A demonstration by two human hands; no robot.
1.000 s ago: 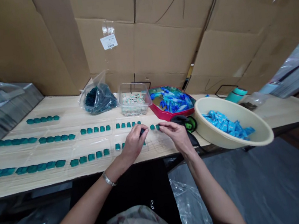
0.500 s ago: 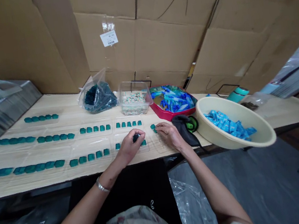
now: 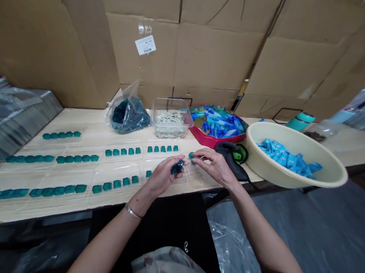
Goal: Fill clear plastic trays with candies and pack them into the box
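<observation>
I judge the small, teal, faceted, plastic-looking piece (image 3: 191,155), at two o'clock from my left fingers (image 3: 171,160), to be light, stiff and a little slippery, best pinched by opposite side edges. My right fingers (image 3: 202,152) stand narrow, tips touching it, though I cannot tell whether they grip; my left ones curl around dark teal, glossy pieces (image 3: 177,168).
</observation>
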